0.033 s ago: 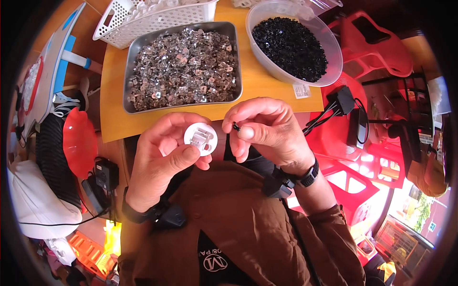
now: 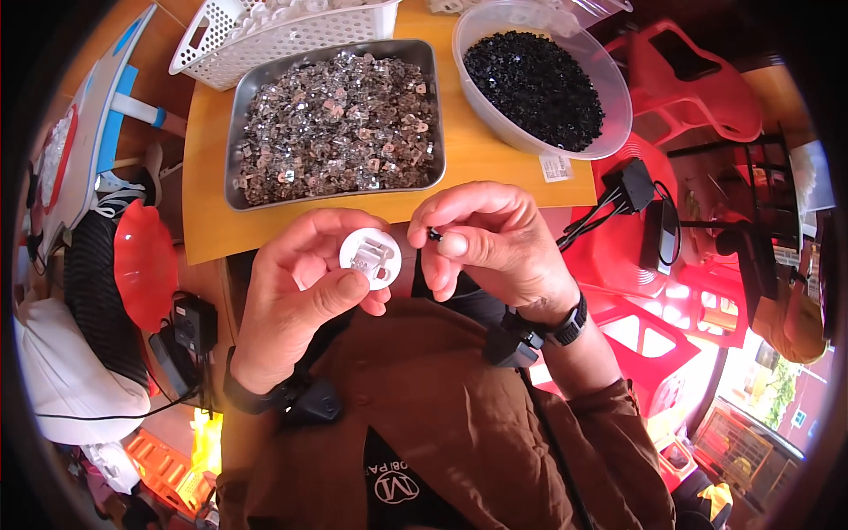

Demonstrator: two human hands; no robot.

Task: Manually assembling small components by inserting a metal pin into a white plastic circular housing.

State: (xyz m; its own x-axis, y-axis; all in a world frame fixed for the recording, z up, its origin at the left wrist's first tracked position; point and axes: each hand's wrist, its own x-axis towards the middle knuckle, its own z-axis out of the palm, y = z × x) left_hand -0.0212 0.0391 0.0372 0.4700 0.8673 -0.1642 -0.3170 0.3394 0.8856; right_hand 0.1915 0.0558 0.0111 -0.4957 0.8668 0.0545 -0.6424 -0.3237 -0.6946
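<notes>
My left hand [image 2: 305, 296] pinches a round white plastic piece [image 2: 382, 240] by its edge, between thumb and fingers. Its recessed inner side, with raised walls and a small slot, faces up; some metal shows inside it. Just to the right, my right hand [image 2: 490, 238] grips a tiny black plastic part [image 2: 435, 234] between thumb and forefinger. The two pieces are apart, at nearly the same height. Beyond my hands, a metal tray [image 2: 233, 159] full of small metal pieces and a clear round tub [image 2: 621, 132] of small black parts stand on the yellow table [image 2: 208, 225].
A white perforated basket [image 2: 265, 53] of whitish pieces stands behind the tray. Red plastic stools [image 2: 609, 252] are at the right, near a black box with cables [image 2: 630, 187]. At the left are a red scalloped dish [image 2: 144, 265] and a black power adapter [image 2: 195, 322].
</notes>
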